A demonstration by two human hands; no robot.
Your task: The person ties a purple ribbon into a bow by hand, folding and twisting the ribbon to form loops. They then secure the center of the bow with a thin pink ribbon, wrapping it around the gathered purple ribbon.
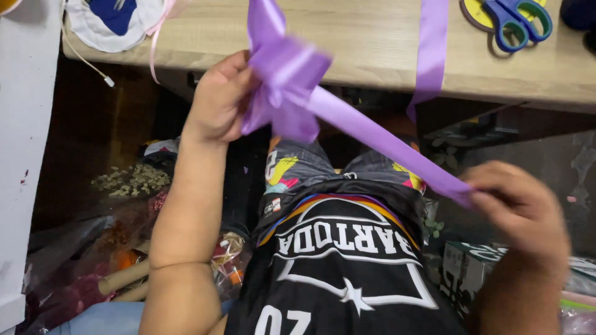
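The right hand (518, 208) lies nearest the camera, low on the right; its fingers are pressed together, pinching the free end of a purple ribbon (379, 138) at the thumb side. The image of this hand is blurred, so the exact finger placement cannot be told. From that pinch the ribbon runs taut up and to the left, its long axis a straight diagonal between the two hands, passing above the lap and the black printed jersey (344, 273). At the far end of this diagonal the ribbon gathers into a looped bow (285, 80), and the left hand (220, 99) is closed around the left side of that bow, thumb and fingers clamped at the base of the loops. The bow thus lies up and to the left of the right hand, and touching the left hand on its right side. Beyond the left hand stands the wooden table edge (372, 56). A second length of purple ribbon (431, 49) hangs over that edge, above the right hand and apart from it. Farther still, blue-handled scissors (512, 18) rest on the tabletop.
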